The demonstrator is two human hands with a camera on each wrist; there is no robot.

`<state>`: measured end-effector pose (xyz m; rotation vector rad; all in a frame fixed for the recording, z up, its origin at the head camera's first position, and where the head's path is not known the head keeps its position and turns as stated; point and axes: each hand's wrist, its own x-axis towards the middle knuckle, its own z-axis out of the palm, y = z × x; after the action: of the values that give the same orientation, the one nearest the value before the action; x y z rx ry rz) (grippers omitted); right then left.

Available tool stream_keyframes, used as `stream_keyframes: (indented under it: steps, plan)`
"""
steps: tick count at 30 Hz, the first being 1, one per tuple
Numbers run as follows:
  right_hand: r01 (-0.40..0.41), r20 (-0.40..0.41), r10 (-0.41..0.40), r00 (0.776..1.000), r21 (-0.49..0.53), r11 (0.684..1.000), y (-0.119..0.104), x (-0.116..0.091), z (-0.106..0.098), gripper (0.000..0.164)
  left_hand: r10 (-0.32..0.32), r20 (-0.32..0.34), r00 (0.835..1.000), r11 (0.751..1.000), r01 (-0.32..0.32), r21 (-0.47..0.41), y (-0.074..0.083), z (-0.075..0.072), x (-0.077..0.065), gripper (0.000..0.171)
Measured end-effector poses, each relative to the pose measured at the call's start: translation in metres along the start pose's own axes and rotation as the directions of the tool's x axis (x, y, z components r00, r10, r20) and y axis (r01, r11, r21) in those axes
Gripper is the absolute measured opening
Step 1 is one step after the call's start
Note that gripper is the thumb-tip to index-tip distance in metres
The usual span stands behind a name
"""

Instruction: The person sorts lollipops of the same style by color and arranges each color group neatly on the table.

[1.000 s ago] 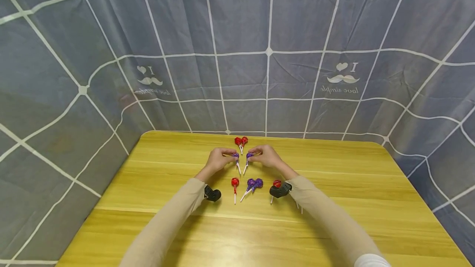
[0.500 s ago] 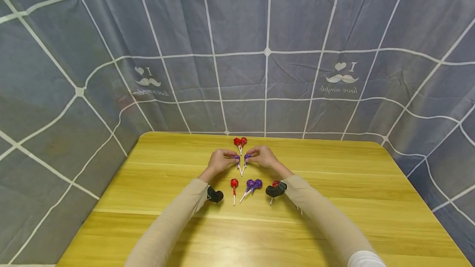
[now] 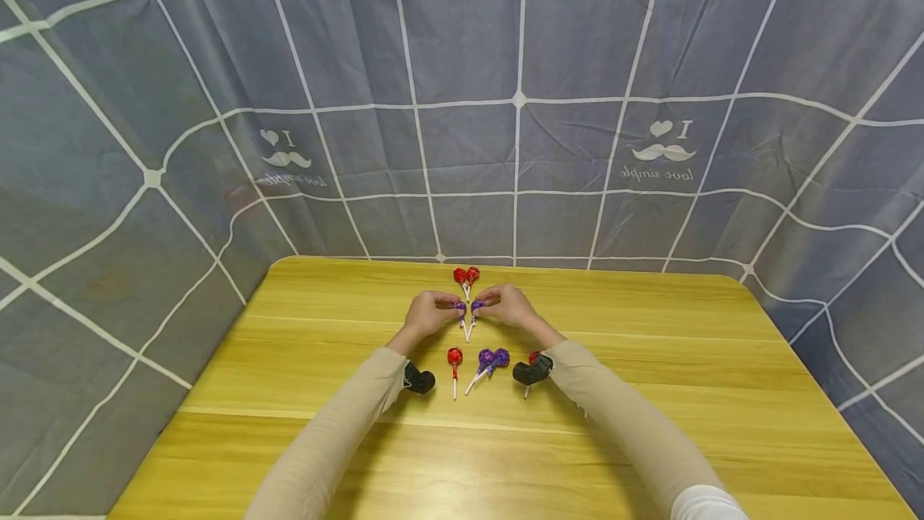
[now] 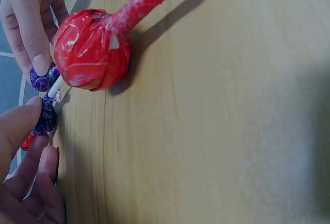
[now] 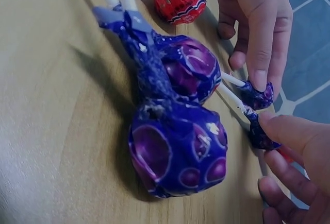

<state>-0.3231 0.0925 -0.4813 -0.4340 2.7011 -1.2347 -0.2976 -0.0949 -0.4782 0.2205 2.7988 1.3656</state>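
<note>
Heads in sight: 8 lollipops, 4 purple, 4 red
Left hand: left hand has thumb and fingertips drawn in to the width of a candy head, pinching 1 shiny purple-wrapped, ball-shaped lollipop
Right hand: right hand in a similar narrow pinch, on 1 matching purple lollipop
Held pair: mid-table, toward the far edge; heads apart by a narrow gap, white sticks converging toward the person; whether tips touch or heads are lifted off the wood, cannot tell
Back pair: 2 ball-shaped, shiny red-wrapped lollipops just beyond the held pair, heads side by side, sticks converging toward the person
Front purples: 2 round purple-wrapped lollipops nearer the person, touching, stems overlapping
Front reds: 2; a lone red lollipop left of the front purples, stick toward the person; a half-covered red lollipop to their right, behind a wrist camera
Loose end: 1 white stick end by the right sleeve, its head hidden
Wrist gear: 2 black wrist cameras at the ends of 2 beige sleeves
Surface: yellow wood-grain table
Backdrop: grey curtain with white grid lines, 2 mirrored moustache prints
</note>
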Motion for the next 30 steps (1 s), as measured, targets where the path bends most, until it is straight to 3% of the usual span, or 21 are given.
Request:
stream_keyframes:
  steps: [30]
  plan:
    - [-0.024,0.026,0.023,0.999,0.041,0.999,0.0014,-0.0014,-0.0025,0.032,-0.008,0.023,1.0,0.998,0.009,-0.067,-0.0008,-0.0011,0.0007,0.028]
